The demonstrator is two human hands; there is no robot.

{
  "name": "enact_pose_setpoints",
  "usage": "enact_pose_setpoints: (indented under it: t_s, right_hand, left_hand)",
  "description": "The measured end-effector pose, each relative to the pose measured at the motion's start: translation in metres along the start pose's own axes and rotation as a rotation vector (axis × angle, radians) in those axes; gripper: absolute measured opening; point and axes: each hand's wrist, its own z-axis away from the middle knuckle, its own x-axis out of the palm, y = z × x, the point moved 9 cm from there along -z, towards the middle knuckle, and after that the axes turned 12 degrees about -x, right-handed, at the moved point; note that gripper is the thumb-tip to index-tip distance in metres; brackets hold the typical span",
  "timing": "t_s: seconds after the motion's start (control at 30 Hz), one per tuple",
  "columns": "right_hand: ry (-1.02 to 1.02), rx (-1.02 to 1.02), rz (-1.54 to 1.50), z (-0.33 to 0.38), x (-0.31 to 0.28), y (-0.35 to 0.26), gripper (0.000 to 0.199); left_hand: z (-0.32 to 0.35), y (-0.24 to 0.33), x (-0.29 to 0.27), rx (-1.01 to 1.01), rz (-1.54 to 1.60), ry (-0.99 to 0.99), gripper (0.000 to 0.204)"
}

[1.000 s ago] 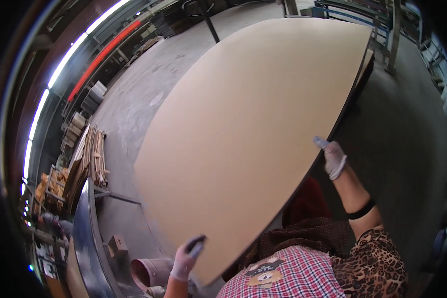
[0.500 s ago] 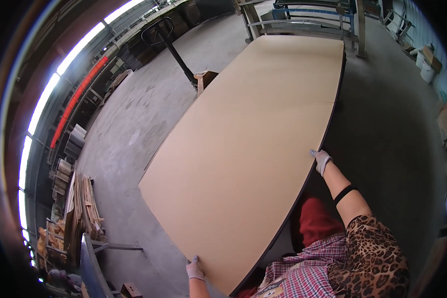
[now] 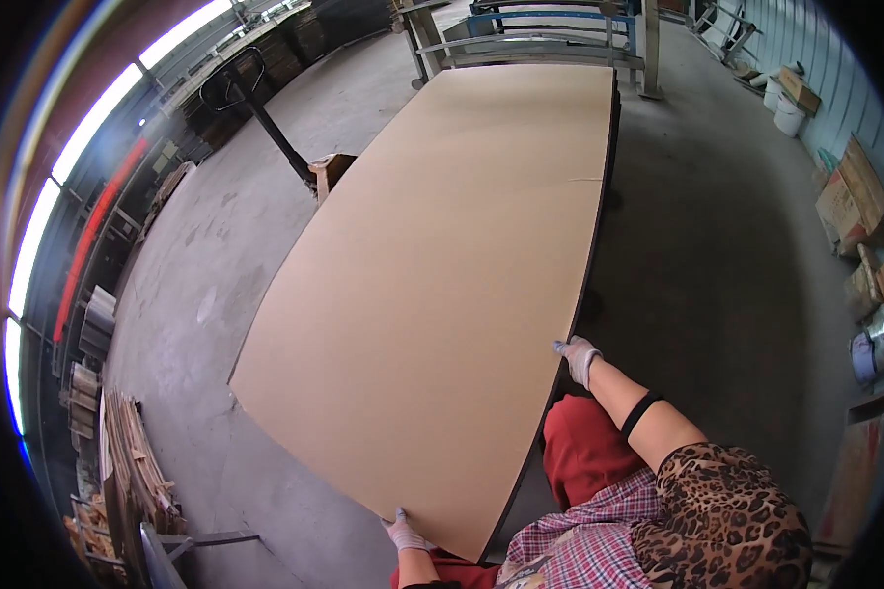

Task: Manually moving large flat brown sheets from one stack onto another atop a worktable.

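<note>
A large tan cardboard sheet (image 3: pixel 413 275) stretches from my body far ahead, lying over a dark-edged stack or support that shows along its right side. My left hand (image 3: pixel 404 531), in a pale glove, grips its near edge, thumb on top and fingers hidden below. Farther up the right edge, my gloved right hand (image 3: pixel 579 359) holds the same sheet, its thumb on the upper face and the other fingers out of sight beneath. A short crease runs in from the right edge toward the far end.
A pallet jack (image 3: pixel 275 133) stands left of the sheet. Beyond the far end is a metal frame (image 3: pixel 540 44). Wood strips (image 3: pixel 138 456) and a metal stand (image 3: pixel 157 555) are at lower left. White buckets (image 3: pixel 788 115) and cardboard pieces (image 3: pixel 852 201) line the right wall.
The view has shifted, so the sheet and surroundings appear farther left. My right hand is nearer to my body, and both hands keep hold of the sheet.
</note>
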Motion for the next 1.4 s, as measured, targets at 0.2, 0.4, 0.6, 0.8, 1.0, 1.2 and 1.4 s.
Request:
enact_pose_setpoints:
  t_s: [0.2,0.4,0.6,0.8,1.0,1.2,1.4]
  right_hand:
    - [-0.061,-0.025,0.044,0.006,0.010,-0.026,0.047]
    - [0.077,-0.054,0.077,0.022,-0.032,-0.001,0.030]
    - [-0.008,-0.438,-0.386,0.126,0.000,-0.045,0.032]
    - [-0.055,-0.630,-0.428,0.264,0.016,-0.140,0.033]
    - [-0.483,-0.657,-0.334,0.325,0.130,-0.132,0.044]
    - [-0.793,-0.633,-0.336,0.392,0.208,-0.112,0.037]
    - [-0.978,-0.576,-0.280,0.431,0.229,-0.084,0.025]
  left_hand:
    - [-0.007,0.020,0.003,0.086,-0.277,0.077,0.062]
    - [0.035,0.099,0.017,0.028,-1.235,0.294,0.080]
    - [0.113,0.139,-0.144,0.254,-0.876,0.393,0.070]
    - [0.219,-0.001,-0.339,-0.258,0.184,0.172,0.049]
    - [0.372,-0.071,-0.595,0.024,0.623,0.778,0.034]
    - [0.390,-0.045,-0.652,0.108,0.838,0.809,0.046]
    - [0.376,0.026,-0.689,0.343,0.934,0.691,0.062]
